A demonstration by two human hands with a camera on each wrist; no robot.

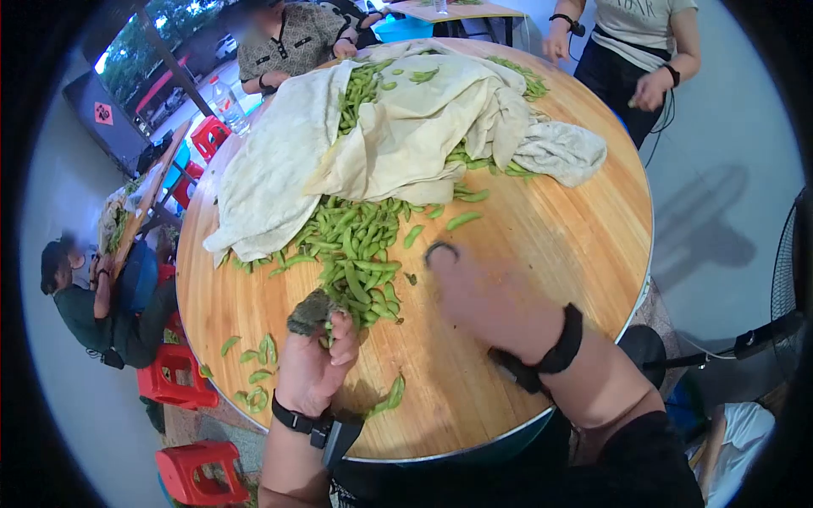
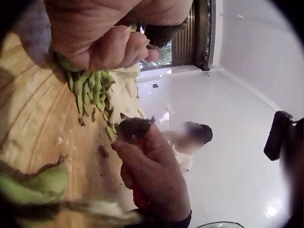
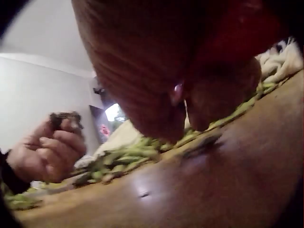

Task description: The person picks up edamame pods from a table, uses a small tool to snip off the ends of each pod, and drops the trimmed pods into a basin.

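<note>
My left hand [image 1: 315, 368], fingers curled and a dark, rough cover [image 1: 312, 312] at its tip, is just in front of a heap of green soybean pods [image 1: 360, 241]. A bit of green shows between its fingers, and it appears to pinch a pod. To the right, my right hand [image 1: 495, 300] is blurred over the bare wood of the round table [image 1: 457, 398]. Dark material [image 2: 135, 127] also covers its tip in the left wrist view. Its fingers [image 3: 159, 121] point down close over the tabletop in the right wrist view; I cannot tell whether they hold anything.
Cream cloths [image 1: 406, 127] cover much of the pod heap. Loose pods and opened shells [image 1: 258, 372] lie at the table's left, with one shell [image 1: 389, 396] near the front edge. Two people stand or sit across the table. Red stools [image 1: 176, 377] stand left, a fan [image 1: 788, 279] right.
</note>
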